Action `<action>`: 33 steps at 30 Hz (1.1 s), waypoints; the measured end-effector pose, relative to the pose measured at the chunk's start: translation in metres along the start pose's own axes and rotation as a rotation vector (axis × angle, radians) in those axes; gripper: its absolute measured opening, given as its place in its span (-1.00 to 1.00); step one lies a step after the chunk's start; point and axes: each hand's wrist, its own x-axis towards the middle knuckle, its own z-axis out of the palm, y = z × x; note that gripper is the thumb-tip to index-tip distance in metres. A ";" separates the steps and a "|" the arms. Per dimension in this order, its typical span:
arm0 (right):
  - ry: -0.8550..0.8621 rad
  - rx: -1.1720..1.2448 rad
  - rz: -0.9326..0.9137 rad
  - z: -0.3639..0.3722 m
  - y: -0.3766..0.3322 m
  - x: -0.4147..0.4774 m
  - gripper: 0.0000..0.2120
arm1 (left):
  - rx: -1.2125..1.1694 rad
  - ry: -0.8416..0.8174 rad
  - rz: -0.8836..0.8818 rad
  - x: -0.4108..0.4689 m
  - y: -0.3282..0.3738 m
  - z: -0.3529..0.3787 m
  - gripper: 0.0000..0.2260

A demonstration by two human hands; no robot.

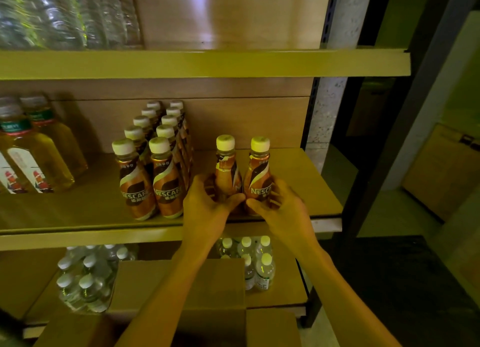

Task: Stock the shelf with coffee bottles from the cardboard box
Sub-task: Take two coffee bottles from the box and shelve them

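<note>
Up close in the head view, two coffee bottles stand upright side by side near the front edge of the middle shelf (298,170), each in one hand. The left hand (207,203) wraps around the lower body of the left bottle (225,170), fingers curled round its far side and thumb across the front. The right hand (283,206) closes the same way on the right bottle (259,172), its thumb tip almost meeting the left thumb between the two bottles. Both bottles have pale caps and brown-and-orange labels; whether their bases rest on the shelf is hidden by the hands.

Just to the left, apart from the held pair, two rows of matching coffee bottles (155,164) run back toward the rear panel. Farther left on the same shelf stand bottles of yellow liquid (33,159). Packs of clear water bottles (85,276) sit on the lower shelf, and more blurred clear bottles (65,14) fill the top one. The open cardboard box (181,289) lies below the forearms, its flaps spread; its contents cannot be seen.
</note>
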 end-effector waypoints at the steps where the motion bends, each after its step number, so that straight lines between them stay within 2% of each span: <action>1: 0.014 0.005 0.000 0.001 0.000 -0.001 -0.32 | -0.028 -0.039 -0.021 0.002 0.000 -0.003 -0.44; 7: 0.072 0.017 -0.016 0.006 0.003 -0.005 -0.31 | -0.132 -0.315 -0.087 0.015 -0.007 -0.016 -0.57; 10: 0.079 0.023 -0.016 0.008 0.003 -0.005 -0.30 | -0.119 -0.375 -0.077 0.015 -0.009 -0.015 -0.60; 11: 0.080 0.023 -0.015 0.008 0.004 -0.005 -0.29 | -0.130 -0.369 -0.085 0.013 -0.009 -0.013 -0.58; 14: 0.082 0.020 -0.018 0.008 0.006 -0.005 -0.29 | -0.016 -0.248 -0.051 0.008 -0.011 -0.004 -0.32; 15: 0.081 0.020 -0.019 0.008 0.005 -0.005 -0.30 | 0.002 -0.191 -0.022 0.006 -0.011 -0.001 -0.31; 18: 0.084 0.031 -0.019 0.009 0.005 -0.005 -0.31 | -0.027 -0.068 -0.006 0.004 -0.010 0.001 -0.40; 24: 0.135 0.010 -0.020 0.015 0.004 -0.002 -0.37 | 0.104 -0.147 -0.033 0.009 -0.004 -0.004 -0.59; 30: 0.142 -0.016 0.031 0.023 0.002 0.027 -0.42 | 0.182 -0.128 -0.008 0.026 -0.003 0.004 -0.61; 33: 0.170 -0.138 0.066 0.030 0.004 0.059 -0.41 | 0.225 -0.106 -0.036 0.045 -0.003 0.014 -0.62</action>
